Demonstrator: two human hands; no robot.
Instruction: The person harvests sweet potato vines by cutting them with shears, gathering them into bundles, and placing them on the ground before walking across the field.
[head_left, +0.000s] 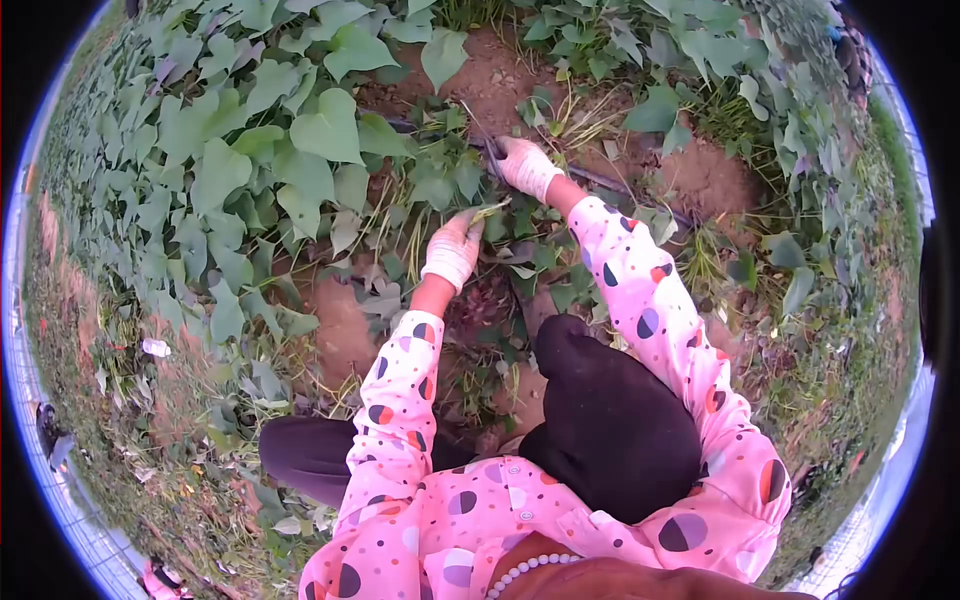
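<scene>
My left hand (454, 248), in a whitish glove, is closed around a few pale green stems (490, 211) that stick out to its right. Just above and to the right, my right hand (525, 167), gloved too, grips a dark tool (494, 158) with a thin metal part pointing up and left. The hands are a short way apart, over low vines. Broad green leaves (327, 130) crowd the area to the left of my hands. A dark hose (605, 181) runs along the soil to the right of my right hand.
Bare reddish soil (708, 180) shows between the vines. My dark-trousered knee (620, 420) rises below my hands. A white scrap (156, 347) lies at the left. Parts of other people show at the edges, one in pink (163, 580) at the lower left.
</scene>
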